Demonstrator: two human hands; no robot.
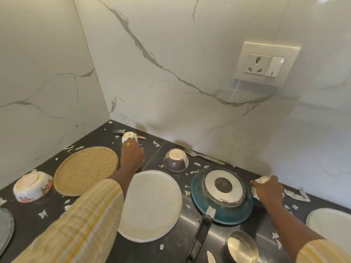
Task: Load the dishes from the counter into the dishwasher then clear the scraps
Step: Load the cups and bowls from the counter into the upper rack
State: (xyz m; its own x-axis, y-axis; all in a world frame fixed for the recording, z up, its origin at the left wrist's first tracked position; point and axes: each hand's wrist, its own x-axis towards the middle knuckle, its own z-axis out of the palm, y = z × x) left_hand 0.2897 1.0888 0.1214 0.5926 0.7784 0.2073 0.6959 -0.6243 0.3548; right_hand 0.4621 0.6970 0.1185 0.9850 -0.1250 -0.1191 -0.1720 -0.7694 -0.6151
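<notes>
Upturned dishes lie on a dark counter (pixel 152 154) strewn with white scraps. My left hand (pixel 132 152) reaches to the back corner and grips a small white cup (pixel 128 136) that stands upside down. My right hand (pixel 267 189) is closed on another small white cup (pixel 263 180) beside the upturned blue frying pan (pixel 222 196). Between my arms lie a white plate (pixel 152 204) and an upturned dark bowl (pixel 175 160). A tan round plate (pixel 85 170) and a floral bowl (pixel 32 186) sit to the left.
Forks lie at the back: a fork (pixel 117 131) behind the left cup, and another fork (pixel 203 155) by the wall. A steel cup (pixel 242 247) stands at front right, a white plate (pixel 332 226) at far right, a grey plate (pixel 5 226) at far left. A wall socket (pixel 266 63) is above.
</notes>
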